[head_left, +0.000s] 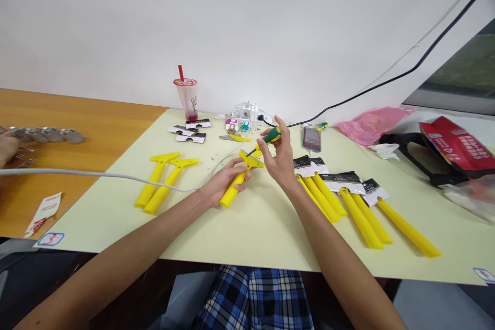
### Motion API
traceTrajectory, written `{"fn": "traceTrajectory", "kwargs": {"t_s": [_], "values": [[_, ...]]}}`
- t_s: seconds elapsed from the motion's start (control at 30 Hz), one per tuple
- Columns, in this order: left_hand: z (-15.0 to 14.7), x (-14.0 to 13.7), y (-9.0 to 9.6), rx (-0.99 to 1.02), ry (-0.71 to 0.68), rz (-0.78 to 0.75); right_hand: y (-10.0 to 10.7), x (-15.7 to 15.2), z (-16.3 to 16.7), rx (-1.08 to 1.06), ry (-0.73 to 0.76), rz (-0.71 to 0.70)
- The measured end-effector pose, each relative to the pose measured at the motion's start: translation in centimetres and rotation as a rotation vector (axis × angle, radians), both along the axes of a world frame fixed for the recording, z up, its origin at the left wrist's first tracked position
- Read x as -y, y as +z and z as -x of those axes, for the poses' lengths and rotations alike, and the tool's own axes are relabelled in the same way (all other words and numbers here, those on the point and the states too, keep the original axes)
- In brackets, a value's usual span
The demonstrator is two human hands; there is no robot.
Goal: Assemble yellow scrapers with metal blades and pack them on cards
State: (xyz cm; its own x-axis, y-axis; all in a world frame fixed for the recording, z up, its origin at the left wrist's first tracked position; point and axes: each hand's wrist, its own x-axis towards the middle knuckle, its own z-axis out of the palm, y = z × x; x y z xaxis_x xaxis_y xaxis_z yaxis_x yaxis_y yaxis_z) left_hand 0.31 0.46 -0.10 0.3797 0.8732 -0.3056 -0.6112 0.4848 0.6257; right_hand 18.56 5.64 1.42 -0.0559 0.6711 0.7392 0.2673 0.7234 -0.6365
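My left hand point(224, 181) is wrapped round the handle of a yellow scraper point(232, 190), whose wide head points away from me. A screwdriver point(271, 135) with a green and yellow grip is in my right hand point(281, 157), its shaft slanting down to the scraper's head. Whether the tip sits in a screw is too small to tell. To the left lie two more yellow scraper handles point(170, 185) without card sleeves. On the right are several yellow scrapers point(361, 219) with black and white card sleeves point(344, 182) over their heads.
At the back stand a drink cup point(188, 100) and a power strip point(245, 111); loose card sleeves point(191, 137) lie nearby. A grey cable point(116, 174) crosses the left side. A phone point(311, 139), pink bag point(373, 125) and red packet point(458, 144) are rightward. Another person's hand point(7, 148) shows far left.
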Motion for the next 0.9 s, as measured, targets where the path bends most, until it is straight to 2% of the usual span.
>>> {"fn": "traceTrajectory", "kwargs": {"t_s": [0.13, 0.3, 0.43, 0.6, 0.77, 0.9], "values": [[0.02, -0.02, -0.06, 0.008, 0.011, 0.009, -0.19, -0.16, 0.01, -0.018, 0.11, 0.018], [0.0, 0.03, -0.1, 0.007, -0.011, -0.007, -0.23, -0.22, -0.08, -0.044, 0.028, 0.034], [0.05, -0.03, -0.06, 0.015, -0.001, 0.0, -0.17, -0.19, -0.17, -0.053, 0.116, 0.044], [0.15, -0.13, -0.3, 0.021, -0.004, -0.006, -0.05, -0.03, -0.17, -0.049, 0.012, 0.023], [0.19, -0.14, -0.17, 0.033, 0.0, 0.008, -0.16, 0.1, -0.06, -0.052, 0.097, 0.033], [0.11, -0.12, -0.03, 0.025, -0.006, 0.006, -0.4, -0.01, 0.06, -0.055, -0.008, 0.001]]}}
